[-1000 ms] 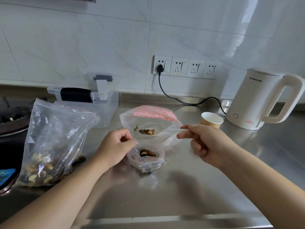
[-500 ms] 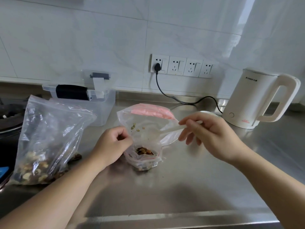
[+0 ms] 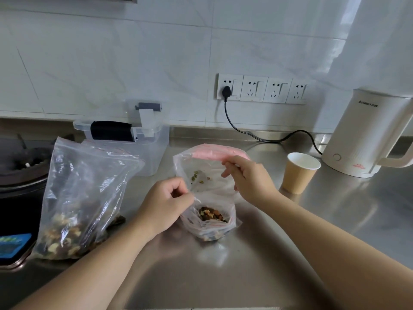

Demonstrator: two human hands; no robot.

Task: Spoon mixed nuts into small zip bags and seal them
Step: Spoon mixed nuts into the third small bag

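The left hand (image 3: 166, 203) pinches the near rim of the small clear zip bag of mixed nuts (image 3: 209, 217), which stands mid-counter; the right hand (image 3: 248, 179) pinches its far rim at one o'clock. The brushed steel counter (image 3: 223, 276) meets a white marble-tiled wall (image 3: 134, 52) at twelve o'clock.

**Little that can be read**

The kettle (image 3: 366, 130) carries the only lettering — a small grey brand line high on its white wall, too small and blurred to spell out. Low on the same wall, near the base, sits a small red mark, also unreadable. The blue object (image 3: 13, 245) at the left edge shows pale blurred print that cannot be made out. The sockets (image 3: 261, 88) bear no legible marking, and the zip bags show only red seal lines — no words or numbers.
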